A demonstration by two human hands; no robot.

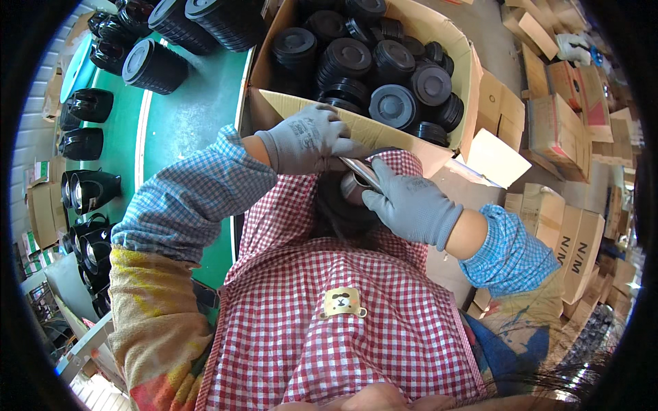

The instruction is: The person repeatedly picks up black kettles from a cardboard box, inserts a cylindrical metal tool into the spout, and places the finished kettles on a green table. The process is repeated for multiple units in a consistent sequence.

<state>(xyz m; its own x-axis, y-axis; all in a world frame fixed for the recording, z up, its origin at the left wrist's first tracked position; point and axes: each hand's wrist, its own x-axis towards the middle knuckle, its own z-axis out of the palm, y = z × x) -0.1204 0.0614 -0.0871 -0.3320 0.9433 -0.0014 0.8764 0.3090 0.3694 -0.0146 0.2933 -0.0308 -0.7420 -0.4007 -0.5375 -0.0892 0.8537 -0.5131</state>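
Both my hands wear grey work gloves and meet over my lap. My right hand (415,205) is closed on a shiny metal piece (361,172) that looks like a bar or rim, its thumb beside a rounded metal cylinder (352,188). My left hand (305,142) has its fingers curled at the upper end of the same metal piece; its fingertips are partly hidden. Under the hands, a dark round part (339,209) sits between my knees against the red checked apron (343,270). How the metal and the dark part join cannot be made out.
Just beyond my hands stands an open cardboard box (288,106) full of black ribbed round parts (394,106). To the left, a green table (181,127) holds stacked black parts (156,66) and several glossy black housings (92,190). Cardboard cartons (558,137) are piled on the right.
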